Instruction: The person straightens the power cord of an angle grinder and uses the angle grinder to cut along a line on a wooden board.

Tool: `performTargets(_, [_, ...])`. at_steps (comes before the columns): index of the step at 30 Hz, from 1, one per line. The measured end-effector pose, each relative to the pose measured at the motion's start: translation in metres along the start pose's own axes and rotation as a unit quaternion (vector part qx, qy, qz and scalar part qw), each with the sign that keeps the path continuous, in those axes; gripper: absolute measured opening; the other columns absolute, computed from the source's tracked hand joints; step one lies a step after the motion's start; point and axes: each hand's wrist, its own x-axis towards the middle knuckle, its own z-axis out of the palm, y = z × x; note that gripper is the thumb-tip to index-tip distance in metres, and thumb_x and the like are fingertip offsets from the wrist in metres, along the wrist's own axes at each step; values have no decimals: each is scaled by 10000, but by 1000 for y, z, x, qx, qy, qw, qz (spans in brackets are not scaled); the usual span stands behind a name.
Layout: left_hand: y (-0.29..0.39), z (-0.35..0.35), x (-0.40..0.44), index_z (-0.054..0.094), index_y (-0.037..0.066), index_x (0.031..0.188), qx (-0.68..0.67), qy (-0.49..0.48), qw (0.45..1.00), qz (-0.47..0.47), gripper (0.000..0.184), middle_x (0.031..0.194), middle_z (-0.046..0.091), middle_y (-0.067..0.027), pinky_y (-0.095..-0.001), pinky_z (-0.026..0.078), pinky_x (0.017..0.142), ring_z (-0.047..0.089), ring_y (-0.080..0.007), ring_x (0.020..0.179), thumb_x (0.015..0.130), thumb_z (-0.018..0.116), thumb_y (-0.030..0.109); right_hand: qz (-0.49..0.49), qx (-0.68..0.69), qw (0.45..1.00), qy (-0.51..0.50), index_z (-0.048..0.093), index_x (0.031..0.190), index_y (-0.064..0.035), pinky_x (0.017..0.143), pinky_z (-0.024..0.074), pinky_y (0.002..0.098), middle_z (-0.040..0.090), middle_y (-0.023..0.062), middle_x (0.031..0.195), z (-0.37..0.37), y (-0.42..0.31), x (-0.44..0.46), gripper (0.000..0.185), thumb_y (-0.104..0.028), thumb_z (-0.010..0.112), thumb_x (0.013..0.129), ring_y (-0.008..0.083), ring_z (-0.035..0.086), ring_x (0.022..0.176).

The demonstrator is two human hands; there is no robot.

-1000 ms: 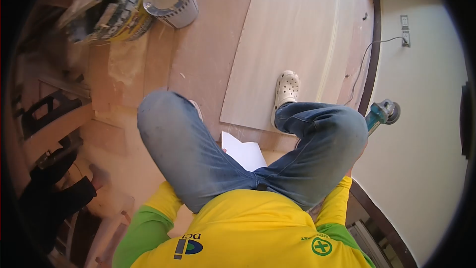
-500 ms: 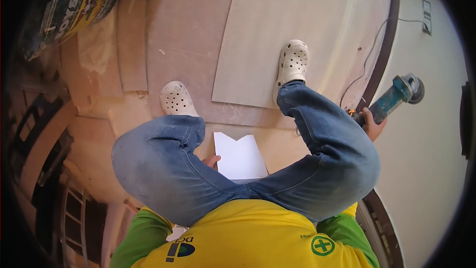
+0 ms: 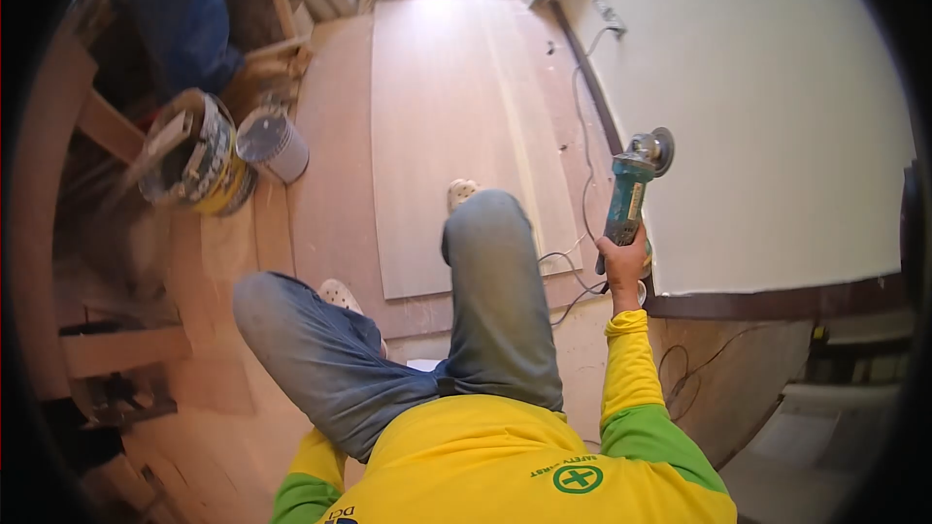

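Note:
My right hand [image 3: 624,267] is closed around the body of a teal angle grinder [image 3: 630,186]. The tool points up and away from me, its disc [image 3: 664,151] at the far end, close in view to the white wall panel. A power cord trails from its rear. My left hand is hidden behind my bent left leg; only the left sleeve [image 3: 320,466] shows. Between my legs a small bit of a white sheet [image 3: 423,364] is visible, the remainder covered by my jeans.
A pale wooden board [image 3: 427,136] lies on the floor ahead, one of my clogs [image 3: 463,193] on it. To the left stand a stained bucket [image 3: 228,180] and a smaller can [image 3: 282,150]. A grey cord [image 3: 586,175] runs to a wall outlet [image 3: 608,14]. Dark trim edges the white wall.
My right hand has brought the grinder forward, clear of my knee, and turned it more upright. My right knee has risen. The left hand has gone out of sight, and the view has tilted up.

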Motion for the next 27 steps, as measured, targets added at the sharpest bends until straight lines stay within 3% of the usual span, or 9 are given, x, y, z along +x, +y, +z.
performTargets(2, [11,-6,0,594,44,1259,-7,1,1000,20,534,1242,648,-153,-445,498,929,629,-316,1107,998,480,495,6,14,1000,24,448,1384,49,918,510,334,624,160,1186,-30,7,-11,803,-144,768,674,255,645,1025])
performTargets(4, [21,-13,3,590,44,1269,-14,0,999,31,539,1249,646,-152,-445,498,934,627,-317,1113,998,480,496,-49,-54,995,68,475,1368,32,924,514,351,655,177,1158,-59,28,-19,797,-180,777,661,281,661,1026])
performTargets(8, [41,-21,4,582,44,1289,-34,2,998,49,549,1262,642,-151,-443,497,944,624,-318,1124,999,480,498,-6,-119,989,84,496,1389,-61,875,547,383,716,169,1066,-154,6,-34,786,-185,761,660,314,706,988])
performTargets(10, [51,-27,2,578,43,1299,-48,4,998,52,554,1269,639,-150,-443,496,949,622,-319,1129,999,480,499,-46,-132,988,70,494,1398,-85,862,554,392,715,180,1078,-213,17,-21,780,-170,749,666,334,711,995])
performTargets(15, [80,-40,-1,568,43,1323,-80,16,995,49,568,1285,634,-149,-441,495,961,618,-321,1142,999,481,501,-105,-229,964,88,483,1397,-76,891,545,374,688,209,1128,-315,-24,-4,768,-147,739,677,326,698,1037])
performTargets(18, [100,-47,1,562,43,1338,-109,25,993,48,576,1295,630,-148,-440,494,969,615,-323,1150,1000,481,503,-94,-189,973,91,463,1425,-44,913,533,356,696,177,1133,-313,-9,9,798,-133,747,684,248,693,1014])
performTargets(22, [117,-72,-5,555,43,1358,-142,45,987,55,588,1308,626,-147,-439,493,979,612,-324,1161,1000,481,505,-35,-122,990,59,454,1438,-50,877,549,353,708,173,1103,-250,34,18,819,-136,754,681,246,706,970])
performTargets(24, [126,-99,-14,551,43,1367,-172,55,981,65,595,1315,624,-146,-438,492,984,610,-325,1167,1000,481,505,-14,-83,996,39,471,1421,-58,900,547,359,700,162,1136,-202,64,25,817,-148,768,666,238,695,1020])
performTargets(27, [148,-130,-33,545,43,1382,-206,62,974,75,604,1325,620,-145,-437,491,991,608,-326,1175,1001,481,507,-101,-125,985,56,495,1391,-109,886,548,418,692,198,1116,-117,128,33,786,-189,779,662,372,686,1018])
